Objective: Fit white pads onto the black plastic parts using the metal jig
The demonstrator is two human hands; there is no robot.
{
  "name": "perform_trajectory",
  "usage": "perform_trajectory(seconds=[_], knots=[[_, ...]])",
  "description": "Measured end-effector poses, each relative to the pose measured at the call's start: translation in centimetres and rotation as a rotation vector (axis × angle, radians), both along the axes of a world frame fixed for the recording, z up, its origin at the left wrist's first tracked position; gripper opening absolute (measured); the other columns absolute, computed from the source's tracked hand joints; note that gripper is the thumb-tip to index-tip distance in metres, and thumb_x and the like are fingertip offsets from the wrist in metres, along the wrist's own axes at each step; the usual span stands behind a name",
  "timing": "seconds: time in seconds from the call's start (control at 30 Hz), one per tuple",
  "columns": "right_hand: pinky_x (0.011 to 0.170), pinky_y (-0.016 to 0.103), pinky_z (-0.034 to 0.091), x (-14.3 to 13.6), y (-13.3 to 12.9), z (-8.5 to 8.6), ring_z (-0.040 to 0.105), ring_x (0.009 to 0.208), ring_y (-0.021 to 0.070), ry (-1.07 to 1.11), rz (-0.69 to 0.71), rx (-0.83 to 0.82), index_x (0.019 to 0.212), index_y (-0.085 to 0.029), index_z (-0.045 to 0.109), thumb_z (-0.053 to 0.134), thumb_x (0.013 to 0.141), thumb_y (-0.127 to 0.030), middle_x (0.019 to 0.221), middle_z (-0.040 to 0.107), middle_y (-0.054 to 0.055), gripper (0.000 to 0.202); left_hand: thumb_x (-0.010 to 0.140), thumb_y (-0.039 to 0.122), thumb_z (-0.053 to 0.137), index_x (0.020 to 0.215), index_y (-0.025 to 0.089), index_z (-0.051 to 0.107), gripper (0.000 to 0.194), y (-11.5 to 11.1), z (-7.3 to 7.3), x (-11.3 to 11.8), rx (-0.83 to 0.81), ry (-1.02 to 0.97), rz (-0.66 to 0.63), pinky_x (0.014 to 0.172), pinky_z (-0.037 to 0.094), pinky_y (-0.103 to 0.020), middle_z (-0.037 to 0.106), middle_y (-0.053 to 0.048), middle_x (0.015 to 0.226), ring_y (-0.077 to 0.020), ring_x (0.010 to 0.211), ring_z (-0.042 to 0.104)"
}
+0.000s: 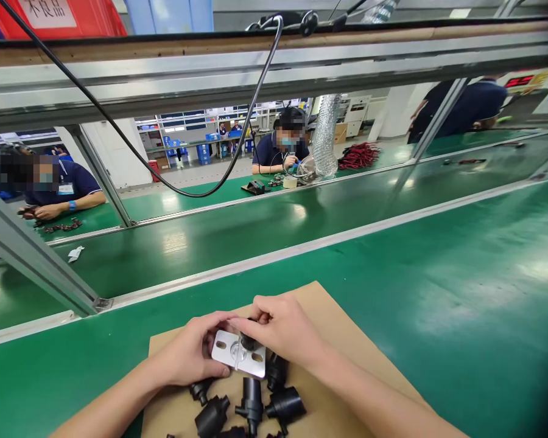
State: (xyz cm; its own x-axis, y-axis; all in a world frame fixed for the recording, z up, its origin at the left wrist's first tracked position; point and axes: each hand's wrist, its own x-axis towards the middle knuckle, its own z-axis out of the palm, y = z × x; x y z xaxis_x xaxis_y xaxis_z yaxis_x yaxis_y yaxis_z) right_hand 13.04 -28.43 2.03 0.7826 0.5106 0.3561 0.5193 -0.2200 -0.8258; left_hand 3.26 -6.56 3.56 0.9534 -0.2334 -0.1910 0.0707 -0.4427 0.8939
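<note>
A silver metal plate (228,349) with two oval slots and a round recess is tilted above the cardboard. My left hand (195,350) is closed on its left side, the thumb below and the fingers over the far edge. My right hand (285,328) pinches a small dark cylindrical piece (247,342) against the plate's upper right; its far end is hidden by the fingers. Just below the hands lie several black plastic fittings with narrow spouts, among them an upright-lying fitting (252,398), a fitting to its right (287,404) and one to its left (212,415).
Brown cardboard (317,304) covers part of the green bench (415,292). Beyond a metal rail runs a green conveyor belt (237,231). A metal post (31,249) stands at left, and a black cable (196,194) hangs from the overhead shelf. Co-workers (281,143) sit across the line.
</note>
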Motion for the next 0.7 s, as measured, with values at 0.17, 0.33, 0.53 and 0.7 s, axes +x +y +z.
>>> perform_trajectory(seconds=[0.17, 0.33, 0.53, 0.7], knots=[[0.05, 0.026, 0.027, -0.5, 0.6, -0.4, 0.047, 0.051, 0.012, 0.011, -0.002, 0.039, 0.059, -0.019, 0.053, 0.084, 0.087, -0.048, 0.054, 0.057, -0.004, 0.05, 0.062, 0.008, 0.089, 0.13, 0.019, 0.062, 0.074, -0.2, 0.4, 0.0, -0.09, 0.053, -0.022, 0.056, 0.037, -0.019, 0.065, 0.003, 0.096, -0.008, 0.069, 0.054], [0.051, 0.027, 0.023, -1.1, 0.9, -0.7, 0.039, 0.051, 0.0106, -0.087, 0.022, 0.114, 0.06, -0.018, 0.045, 0.082, 0.091, -0.043, 0.053, 0.051, -0.005, 0.055, 0.062, 0.018, 0.095, 0.143, 0.019, 0.057, 0.089, 0.4, -1.1, -0.1, -0.109, 0.081, 0.072, 0.059, 0.041, -0.02, 0.067, -0.002, 0.109, -0.0067, 0.068, 0.052], [0.051, 0.028, 0.022, -1.2, 0.9, -0.9, 0.034, 0.051, 0.01, -0.135, 0.049, 0.071, 0.06, -0.017, 0.046, 0.082, 0.09, -0.038, 0.054, 0.046, -0.006, 0.052, 0.063, 0.027, 0.099, 0.143, 0.018, 0.057, 0.091, 1.0, -1.4, 0.1, -0.164, 0.11, 0.078, 0.066, 0.046, -0.022, 0.069, -0.01, 0.124, -0.0058, 0.071, 0.052], [0.052, 0.028, 0.026, -0.4, 0.4, -0.3, 0.046, 0.055, 0.0132, 0.012, 0.062, -0.187, 0.063, -0.02, 0.062, 0.09, 0.087, -0.041, 0.06, 0.059, -0.004, 0.042, 0.065, 0.03, 0.099, 0.144, 0.015, 0.056, 0.091, 0.8, -0.9, 0.4, -0.195, 0.113, 0.084, 0.067, 0.046, -0.024, 0.071, -0.01, 0.117, -0.0071, 0.071, 0.055]])
